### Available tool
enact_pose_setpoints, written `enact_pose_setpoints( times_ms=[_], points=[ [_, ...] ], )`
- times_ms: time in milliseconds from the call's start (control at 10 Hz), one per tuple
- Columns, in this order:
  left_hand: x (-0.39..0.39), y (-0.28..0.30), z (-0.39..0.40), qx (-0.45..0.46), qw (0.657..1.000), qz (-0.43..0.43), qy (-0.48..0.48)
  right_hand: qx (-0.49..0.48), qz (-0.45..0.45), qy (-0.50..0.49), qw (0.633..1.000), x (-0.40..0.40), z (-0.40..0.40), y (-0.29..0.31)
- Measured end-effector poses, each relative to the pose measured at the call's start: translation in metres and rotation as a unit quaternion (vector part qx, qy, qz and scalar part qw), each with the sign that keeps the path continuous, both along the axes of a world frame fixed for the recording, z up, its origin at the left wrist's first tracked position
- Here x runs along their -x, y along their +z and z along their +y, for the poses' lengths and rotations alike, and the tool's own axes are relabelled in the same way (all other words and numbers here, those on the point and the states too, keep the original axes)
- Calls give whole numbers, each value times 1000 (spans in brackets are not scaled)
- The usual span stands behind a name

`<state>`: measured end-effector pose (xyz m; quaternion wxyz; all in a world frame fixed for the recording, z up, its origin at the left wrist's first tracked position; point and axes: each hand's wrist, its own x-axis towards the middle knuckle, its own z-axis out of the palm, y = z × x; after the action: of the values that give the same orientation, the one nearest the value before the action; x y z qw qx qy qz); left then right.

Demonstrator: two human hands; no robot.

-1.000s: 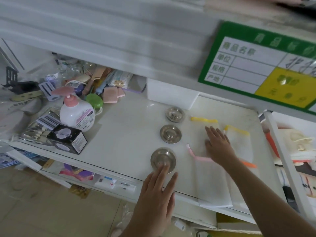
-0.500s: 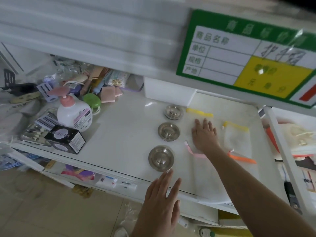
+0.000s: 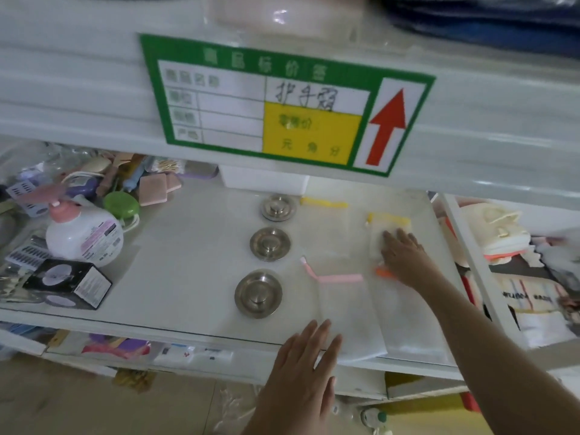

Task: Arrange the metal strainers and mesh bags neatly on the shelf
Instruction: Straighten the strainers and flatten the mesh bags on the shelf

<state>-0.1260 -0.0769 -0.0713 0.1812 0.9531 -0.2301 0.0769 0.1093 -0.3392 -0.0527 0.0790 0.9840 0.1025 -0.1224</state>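
Shelf (image 3: 188, 271), white, glossy, middle tier of a rack; contents as follows.

Metal strainers, three, round, each with a raised centre knob, set in a single column from far to near at mid-shelf: far strainer (image 3: 278, 207), middle strainer (image 3: 270, 243), near strainer (image 3: 258, 292). All sit apart from one another, none touched.

Mesh bags, white, laid flat on the right half of the shelf, just right of the strainers. Pink-trimmed bag (image 3: 346, 315), near end overhanging the shelf's front edge. Orange-trimmed bag (image 3: 408, 328), beside it on the right, also reaching the front edge. Yellow-trimmed bag (image 3: 389, 227), farther back on the right. Yellow band of another bag (image 3: 324, 203), far, near the back wall.

Right hand (image 3: 405, 259): palm down, fingers extended and close together, pressed flat on the yellow-trimmed bag; gripping nothing.

Left hand (image 3: 303, 368): flat, fingers spread slightly, at the shelf's front edge by the near end of the pink-trimmed bag; whether it touches the bag cannot be told; holding nothing.

Left end of shelf: pump bottle (image 3: 82, 235) with pink top, black box (image 3: 70, 282), green round case (image 3: 121, 205), assorted small toiletries.

Above: green price tag (image 3: 282, 102) with red arrow on the upper shelf's front lip.
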Motion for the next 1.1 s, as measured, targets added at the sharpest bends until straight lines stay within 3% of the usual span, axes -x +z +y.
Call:
enact_pose_setpoints(
  times_ms=[100, 200, 400, 500, 600, 800, 900, 1000, 1100],
  points=[
    [-5, 1, -9, -17, 1000, 7, -22, 51, -29, 93, 994, -13, -1, -8],
    [-13, 1, -18, -33, 999, 13, -39, 71, -15, 83, 994, -19, 10, 1],
    [-24, -4, -26, -30, 999, 14, -44, -51, -2, 82, 995, -25, 15, 2],
    [-26, -11, -25, -23, 998, 7, -54, -152, -51, -11, 987, -7, 25, 23],
    [-27, -11, -26, -21, 998, 8, -57, -166, -45, -73, 982, -6, 20, 15],
    [-28, -5, -24, -23, 999, 7, -48, -134, -1, -51, 990, -18, 5, 7],
    [-30, -3, -23, -22, 999, 1, -50, -221, -28, -90, 971, -10, 10, 22],
    [-32, -1, -18, -25, 998, -7, -63, -336, -155, -96, 924, 18, 15, 38],
    [-32, -1, -7, -39, 996, -8, -75, -382, -229, -82, 892, 64, 15, 44]
  ],
)
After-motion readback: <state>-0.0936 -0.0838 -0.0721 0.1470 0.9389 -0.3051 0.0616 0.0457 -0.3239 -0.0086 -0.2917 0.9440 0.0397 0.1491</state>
